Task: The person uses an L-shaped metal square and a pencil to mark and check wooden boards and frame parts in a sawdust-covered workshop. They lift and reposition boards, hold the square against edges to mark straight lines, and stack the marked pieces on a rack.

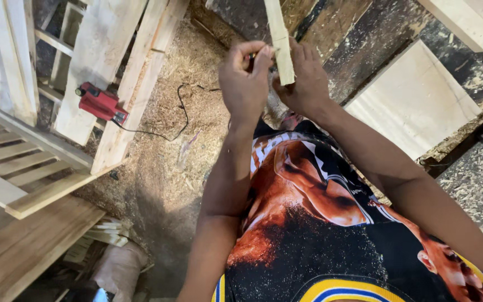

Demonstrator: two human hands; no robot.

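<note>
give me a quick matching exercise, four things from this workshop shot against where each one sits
Things:
1. wood strip
2. red power tool
3. sawdust
4. pale board

Places:
A. spread over the floor
B. on the planks at the left
C. between the left hand and right hand
D. flat on the dark bench at the right

Pairs: 1-C, 2-B, 3-A, 4-D
</note>
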